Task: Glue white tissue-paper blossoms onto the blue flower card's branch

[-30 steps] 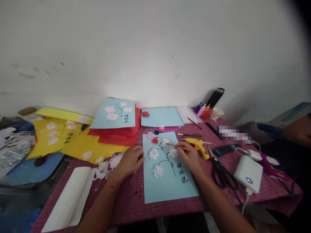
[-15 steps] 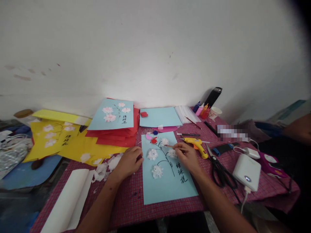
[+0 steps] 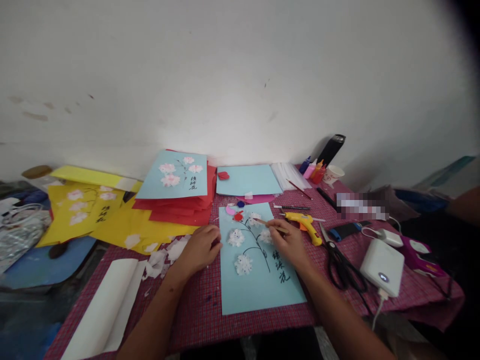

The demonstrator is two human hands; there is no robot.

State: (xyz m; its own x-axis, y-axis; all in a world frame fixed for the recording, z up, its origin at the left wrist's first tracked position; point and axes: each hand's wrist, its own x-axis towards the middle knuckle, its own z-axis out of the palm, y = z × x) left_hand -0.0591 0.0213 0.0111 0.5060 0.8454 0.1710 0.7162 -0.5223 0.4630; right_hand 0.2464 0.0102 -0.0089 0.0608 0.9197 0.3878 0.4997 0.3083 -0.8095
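My right hand (image 3: 287, 241) is closed around a thin paintbrush (image 3: 264, 222), its tip at the top white paper flower (image 3: 253, 218). Under that hand lies a light blue sheet (image 3: 258, 297), with a dark painted branch (image 3: 255, 239) and black handwritten characters (image 3: 281, 267). Further white flowers dotted with colour sit along the branch, such as the lowest one (image 3: 243, 264). My left hand (image 3: 204, 246) rests at the sheet's left edge, fingers curled in, nothing visible in it. Small pink, red and blue spots of colour (image 3: 237, 216) lie by the sheet's top left corner.
Right of the sheet are a yellow glue gun (image 3: 307, 225), black scissors (image 3: 341, 265) and a white power bank (image 3: 382, 267). Paint bottles (image 3: 315, 171) and a paper cup (image 3: 332, 174) stand behind. To the left are torn white paper (image 3: 155, 265), a white roll (image 3: 105, 305) and stacked cards (image 3: 172, 192).
The camera view has shifted slightly. My right hand keeps the brush at the top flower with only a tiny movement of the tip. My left hand stays in place.
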